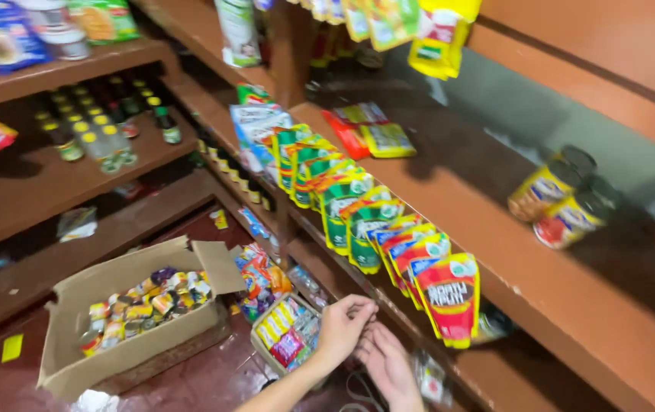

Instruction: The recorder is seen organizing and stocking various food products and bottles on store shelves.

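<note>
My left hand point(340, 329) is low in the view with its fingertips pinched together, just under the edge of the wooden shelf point(495, 252). Whether it grips anything is too blurred to tell. My right hand point(388, 368) lies right beside it, fingers spread and empty. Just above and to the right of both hands hangs a red pouch point(449, 296), the last in a row of blue, red and green pouches point(358, 214) clipped along the shelf edge.
A large open cardboard box point(68, 343) of small sachets stands on the red floor at the left. A smaller box point(285, 333) of packets sits next to my left hand. Two cans point(560, 206) lie on the shelf. Bottles point(98, 130) fill the left shelves.
</note>
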